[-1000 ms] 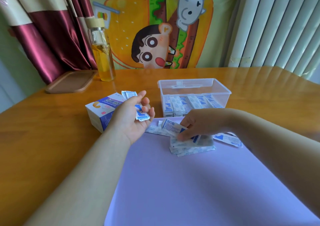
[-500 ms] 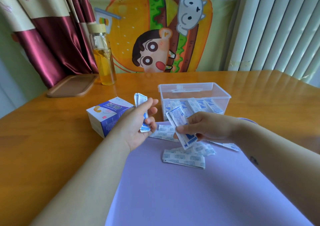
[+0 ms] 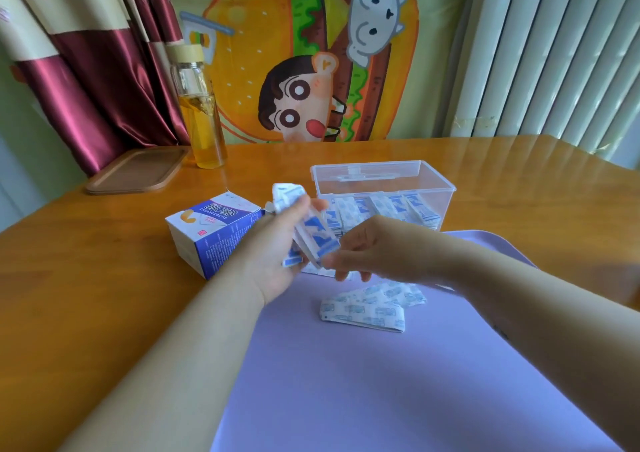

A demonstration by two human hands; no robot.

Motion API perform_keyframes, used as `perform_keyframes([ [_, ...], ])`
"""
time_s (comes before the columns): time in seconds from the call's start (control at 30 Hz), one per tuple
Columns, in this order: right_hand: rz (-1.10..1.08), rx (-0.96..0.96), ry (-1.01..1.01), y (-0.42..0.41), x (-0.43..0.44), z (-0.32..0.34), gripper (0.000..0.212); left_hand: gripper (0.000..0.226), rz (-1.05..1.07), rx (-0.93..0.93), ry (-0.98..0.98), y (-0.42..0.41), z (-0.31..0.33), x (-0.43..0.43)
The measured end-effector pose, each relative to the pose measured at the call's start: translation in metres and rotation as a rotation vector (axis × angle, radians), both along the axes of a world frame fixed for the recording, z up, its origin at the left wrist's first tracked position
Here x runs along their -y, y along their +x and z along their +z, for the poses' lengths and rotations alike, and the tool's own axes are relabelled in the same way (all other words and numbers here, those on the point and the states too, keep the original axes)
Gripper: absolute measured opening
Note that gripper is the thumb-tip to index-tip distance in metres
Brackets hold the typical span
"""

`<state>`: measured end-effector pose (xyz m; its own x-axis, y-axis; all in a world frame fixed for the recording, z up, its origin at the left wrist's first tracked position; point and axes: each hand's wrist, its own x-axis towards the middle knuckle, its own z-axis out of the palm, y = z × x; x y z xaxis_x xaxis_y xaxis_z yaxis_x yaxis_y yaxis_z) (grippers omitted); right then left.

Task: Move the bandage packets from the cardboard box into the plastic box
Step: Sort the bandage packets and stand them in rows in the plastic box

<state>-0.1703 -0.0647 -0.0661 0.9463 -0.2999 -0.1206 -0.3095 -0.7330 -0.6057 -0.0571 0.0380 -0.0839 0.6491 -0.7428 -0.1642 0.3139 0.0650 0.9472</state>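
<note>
Here, nearest, loose packets (image 3: pixel 367 308) lie on the mat (image 3: pixel 381 399). Above, the left hand (image 3: pixel 273 261) grips a bunch of packets (image 3: pixel 317 237) while the right hand (image 3: pixel 367 250) pinches its lower end. Squaring the bunch first should let it slot beside those already in the plastic box (image 3: pixel 384 193) behind; the cardboard box (image 3: pixel 211 233) stands left.
</note>
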Motion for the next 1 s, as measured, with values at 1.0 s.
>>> perform_keyframes([
  [1.0, -0.113, -0.065, 0.303, 0.016, 0.042, -0.012, 0.030, 0.023, -0.150, 0.431, 0.350, 0.015, -0.023, 0.001],
])
